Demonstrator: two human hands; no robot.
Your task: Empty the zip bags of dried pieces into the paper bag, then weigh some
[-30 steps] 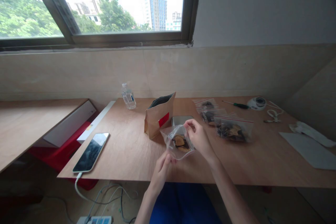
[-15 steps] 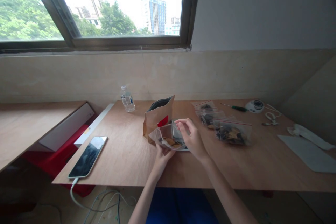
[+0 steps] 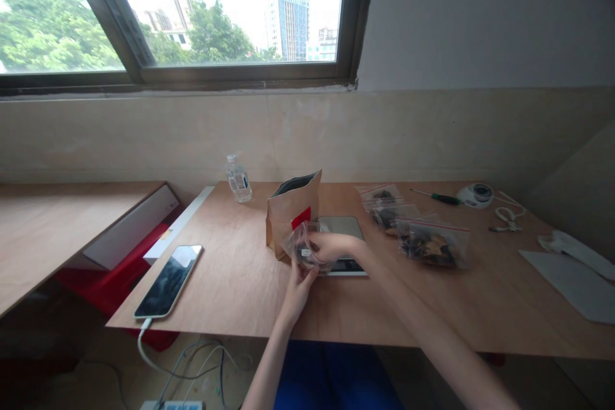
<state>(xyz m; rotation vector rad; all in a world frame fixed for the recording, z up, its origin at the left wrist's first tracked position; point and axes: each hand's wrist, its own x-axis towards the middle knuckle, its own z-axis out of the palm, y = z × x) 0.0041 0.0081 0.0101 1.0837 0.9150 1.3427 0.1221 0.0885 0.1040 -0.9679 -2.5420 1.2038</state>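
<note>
A clear plastic zip bag (image 3: 300,245) with dark pieces inside is in my left hand (image 3: 298,282), whose thumb and fingers close around its lower part. My right hand (image 3: 331,247) reaches from the right into the bag's mouth. Its fingertips are mostly hidden by the plastic, so their grip is unclear. Right behind the bag stands an open brown paper pouch (image 3: 283,224) with a red label. A flat kitchen scale (image 3: 353,230) lies partly under my right hand.
Several filled zip bags (image 3: 432,248) lie to the right. Farther back are a screwdriver (image 3: 444,199), a white dome camera (image 3: 475,195) and a cable. To the left are a phone (image 3: 169,282) on a charging cord and a water bottle (image 3: 239,180).
My right hand has moved down and left, from beside the bag into its mouth. The bag has tilted and bunched up in my left hand. More of the scale shows.
</note>
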